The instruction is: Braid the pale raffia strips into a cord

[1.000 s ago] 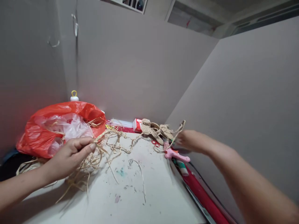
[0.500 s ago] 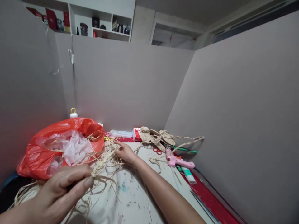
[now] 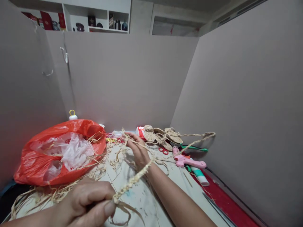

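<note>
My left hand [image 3: 88, 201], low in the picture, pinches the near end of a pale straw braid [image 3: 133, 181] between thumb and forefinger. Loose flat straw strands [image 3: 125, 212] hang from that end. The braid slants up and away towards my right forearm. Farther off, my right hand [image 3: 138, 149] is raised over the table with its fingers bent round thin straw cord [image 3: 127, 137]. Part of this cord passes in front of the hand, and the fingertips are partly hidden.
A red plastic bag [image 3: 28, 164] with straw stands left. At the back lie woven straw sandals [image 3: 161, 137] and a red-white box [image 3: 140, 130]. Red-handled scissors [image 3: 163, 150], a pink glue gun [image 3: 189, 162] and a white-green tube [image 3: 201, 176] lie right. Grey panels [image 3: 123, 78] enclose the table.
My right hand has lifted from the straw pile and moved right, drawing cord up with it. My left hand has shifted right with the braid. The view has tilted slightly.
</note>
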`<state>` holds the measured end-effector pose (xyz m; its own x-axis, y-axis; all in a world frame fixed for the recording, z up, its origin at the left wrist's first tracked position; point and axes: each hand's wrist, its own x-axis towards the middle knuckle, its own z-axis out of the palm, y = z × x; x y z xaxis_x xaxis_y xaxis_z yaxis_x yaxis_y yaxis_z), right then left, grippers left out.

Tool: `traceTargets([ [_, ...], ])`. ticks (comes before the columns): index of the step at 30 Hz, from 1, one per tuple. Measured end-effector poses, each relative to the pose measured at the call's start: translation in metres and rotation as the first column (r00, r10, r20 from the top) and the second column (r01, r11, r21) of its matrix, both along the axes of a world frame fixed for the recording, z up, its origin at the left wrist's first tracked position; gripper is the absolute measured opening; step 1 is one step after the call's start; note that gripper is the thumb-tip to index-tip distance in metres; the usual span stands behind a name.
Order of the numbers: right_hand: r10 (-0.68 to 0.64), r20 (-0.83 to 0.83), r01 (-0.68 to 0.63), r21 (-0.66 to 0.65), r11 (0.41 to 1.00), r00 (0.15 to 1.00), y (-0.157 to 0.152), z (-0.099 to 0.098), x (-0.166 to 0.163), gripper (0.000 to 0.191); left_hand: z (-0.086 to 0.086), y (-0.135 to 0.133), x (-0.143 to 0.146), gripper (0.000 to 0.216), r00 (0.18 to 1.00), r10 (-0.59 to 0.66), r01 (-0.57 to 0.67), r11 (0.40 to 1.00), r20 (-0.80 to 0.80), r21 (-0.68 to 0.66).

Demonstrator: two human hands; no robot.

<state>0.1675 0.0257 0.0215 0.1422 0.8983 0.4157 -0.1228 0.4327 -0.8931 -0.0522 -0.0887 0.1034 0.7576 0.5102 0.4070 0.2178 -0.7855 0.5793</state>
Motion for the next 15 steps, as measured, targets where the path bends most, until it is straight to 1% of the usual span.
traceTargets([
  [2,-0.050,-0.074,0.051,0.007,0.999,0.996,-0.004,0.012,0.005,0.033,-0.004,0.003,0.007,0.025,0.997,-0.038,0.035,0.998,-0.064,-0.045],
  [4,-0.071,-0.136,0.073,0.010,0.997,0.988,-0.008,0.022,0.008,0.032,-0.010,0.008,0.010,0.028,0.993,-0.056,0.049,0.996,-0.107,-0.072],
  [7,-0.042,-0.248,0.043,-0.001,0.999,0.968,-0.015,0.030,0.005,0.036,-0.017,0.021,0.009,0.030,0.995,-0.012,0.005,0.997,-0.096,-0.080],
  [9,0.046,-0.285,-0.048,0.000,0.999,0.958,-0.020,0.032,-0.001,0.038,-0.017,0.029,0.006,0.029,0.999,0.030,-0.032,0.997,-0.024,-0.067],
  [11,0.204,-0.243,-0.214,-0.015,0.977,0.948,-0.026,0.031,-0.008,0.038,-0.013,0.033,0.002,0.027,0.996,0.061,-0.057,0.997,0.071,-0.061],
  [13,0.374,-0.142,-0.386,-0.072,0.920,0.916,-0.034,0.030,-0.018,0.037,-0.007,0.034,-0.001,0.024,0.986,0.066,-0.055,0.996,0.155,-0.076],
  [15,0.519,-0.004,-0.513,-0.164,0.843,0.855,-0.044,0.030,-0.027,0.035,-0.002,0.032,-0.003,0.024,0.978,0.046,-0.025,0.994,0.204,-0.106],
])
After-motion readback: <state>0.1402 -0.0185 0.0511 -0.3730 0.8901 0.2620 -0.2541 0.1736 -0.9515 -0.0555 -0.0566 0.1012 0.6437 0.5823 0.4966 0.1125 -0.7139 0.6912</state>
